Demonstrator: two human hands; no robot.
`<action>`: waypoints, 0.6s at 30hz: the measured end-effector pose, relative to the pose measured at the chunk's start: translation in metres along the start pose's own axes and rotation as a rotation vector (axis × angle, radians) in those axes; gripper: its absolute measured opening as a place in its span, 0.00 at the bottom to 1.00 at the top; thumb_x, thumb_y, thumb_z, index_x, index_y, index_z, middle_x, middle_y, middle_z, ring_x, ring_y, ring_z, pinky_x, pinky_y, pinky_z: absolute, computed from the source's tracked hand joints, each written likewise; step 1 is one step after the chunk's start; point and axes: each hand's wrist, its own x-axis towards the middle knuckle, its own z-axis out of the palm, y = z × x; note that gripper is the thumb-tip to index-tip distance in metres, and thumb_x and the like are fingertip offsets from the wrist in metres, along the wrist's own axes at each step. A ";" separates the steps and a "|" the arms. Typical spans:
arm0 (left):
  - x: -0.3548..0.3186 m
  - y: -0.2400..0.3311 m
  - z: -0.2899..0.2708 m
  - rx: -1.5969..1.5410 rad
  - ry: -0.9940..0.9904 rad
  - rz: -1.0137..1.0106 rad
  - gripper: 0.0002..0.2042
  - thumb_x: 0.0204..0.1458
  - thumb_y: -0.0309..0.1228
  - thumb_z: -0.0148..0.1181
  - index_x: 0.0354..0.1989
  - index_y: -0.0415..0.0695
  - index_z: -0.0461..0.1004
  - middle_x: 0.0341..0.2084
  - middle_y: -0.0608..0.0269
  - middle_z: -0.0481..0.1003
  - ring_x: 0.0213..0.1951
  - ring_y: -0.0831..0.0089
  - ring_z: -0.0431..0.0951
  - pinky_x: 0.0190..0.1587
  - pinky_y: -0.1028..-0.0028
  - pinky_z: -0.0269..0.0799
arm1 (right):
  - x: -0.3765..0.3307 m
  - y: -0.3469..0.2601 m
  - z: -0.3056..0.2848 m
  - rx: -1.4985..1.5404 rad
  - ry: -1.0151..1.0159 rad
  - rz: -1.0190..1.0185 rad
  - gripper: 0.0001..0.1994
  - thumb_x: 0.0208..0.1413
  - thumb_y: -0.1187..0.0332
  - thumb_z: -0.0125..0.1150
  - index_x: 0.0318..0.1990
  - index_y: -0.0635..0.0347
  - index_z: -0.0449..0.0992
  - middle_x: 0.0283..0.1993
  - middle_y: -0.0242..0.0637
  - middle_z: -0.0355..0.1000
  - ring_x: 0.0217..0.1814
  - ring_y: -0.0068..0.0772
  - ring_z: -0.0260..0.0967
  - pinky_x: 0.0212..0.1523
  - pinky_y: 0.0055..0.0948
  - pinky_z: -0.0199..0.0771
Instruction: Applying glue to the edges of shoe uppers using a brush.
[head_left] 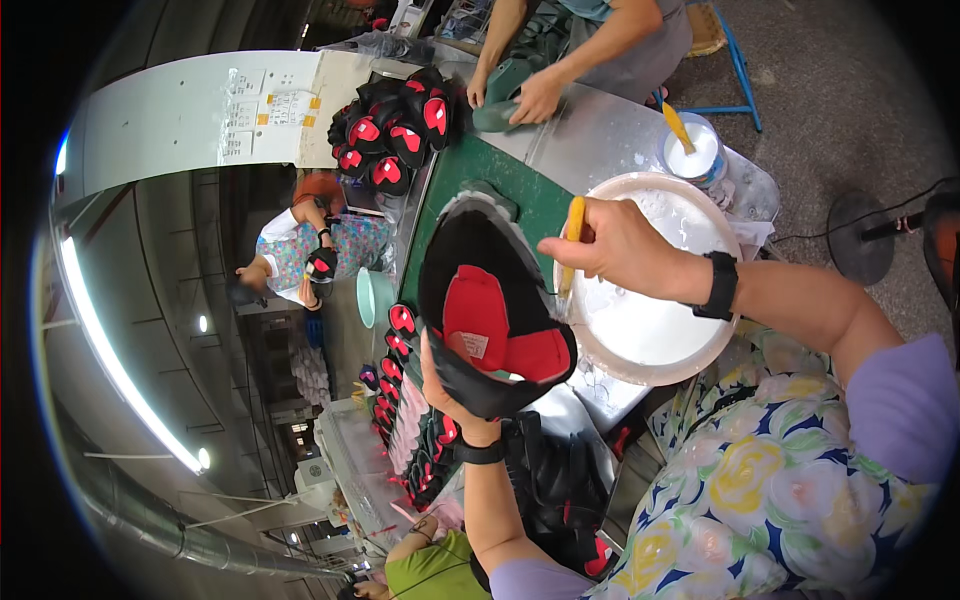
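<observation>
Above the green belt (530, 190), left of the white tub (645, 181), the upper (480, 305) is hanging in the left hand (455, 405), its red-lined hollow facing up. Fingers are pressing along its near left side — some are hidden beneath, so I can't tell how they're sitting. Over the tub's left edge, the right hand (625, 245) is pinching a yellow brush (576, 215) between thumb and fingers; its bristles are pointing nearward beside the upper's right edge, though whether they're touching I can't tell.

Doing this well, I'd judge, is calling for a lightly loaded brush, short even strokes along the rim and a firm left hand — an over-wet brush could be dripping onto the red lining.

Out beyond, a metal table (600, 135) is carrying a can (716, 176) with a second brush (679, 130). Across it, a co-worker's hands (540, 97) are holding a green piece (500, 115). Far left, a heap (385, 125) of black-and-red pieces is sitting by the belt. Further left, a worker (330, 235) is handling something black and red near a mint basin (373, 298), and a ceiling tube (110, 350) is glowing.
</observation>
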 end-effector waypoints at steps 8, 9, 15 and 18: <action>0.024 0.011 -0.019 0.335 -0.102 0.579 0.21 0.56 0.24 0.56 0.59 0.37 0.68 0.55 0.47 0.73 0.55 0.57 0.75 0.59 0.62 0.69 | -0.030 -0.018 0.029 0.287 -0.078 0.151 0.18 0.55 0.59 0.66 0.27 0.67 0.72 0.21 0.39 0.74 0.22 0.24 0.72 0.25 0.25 0.72; 0.027 0.012 -0.021 0.413 -0.107 0.628 0.20 0.56 0.25 0.55 0.58 0.34 0.68 0.56 0.50 0.72 0.55 0.62 0.75 0.60 0.64 0.69 | -0.030 -0.020 0.028 0.299 -0.101 0.143 0.18 0.54 0.59 0.67 0.27 0.67 0.72 0.21 0.38 0.74 0.22 0.23 0.72 0.25 0.24 0.71; 0.033 -0.041 -0.094 0.082 -0.752 -0.160 0.20 0.56 0.24 0.55 0.59 0.38 0.69 0.47 0.58 0.75 0.44 0.64 0.77 0.52 0.69 0.72 | -0.020 -0.010 0.004 0.149 -0.067 -0.321 0.11 0.55 0.65 0.68 0.32 0.61 0.72 0.27 0.36 0.74 0.29 0.28 0.74 0.29 0.27 0.70; 0.032 -0.046 -0.107 0.251 -1.088 -0.250 0.21 0.51 0.25 0.63 0.54 0.36 0.72 0.49 0.53 0.77 0.55 0.63 0.75 0.57 0.66 0.71 | -0.018 0.000 0.000 0.053 -0.163 -0.449 0.12 0.55 0.62 0.68 0.36 0.58 0.72 0.33 0.38 0.74 0.34 0.39 0.75 0.33 0.29 0.72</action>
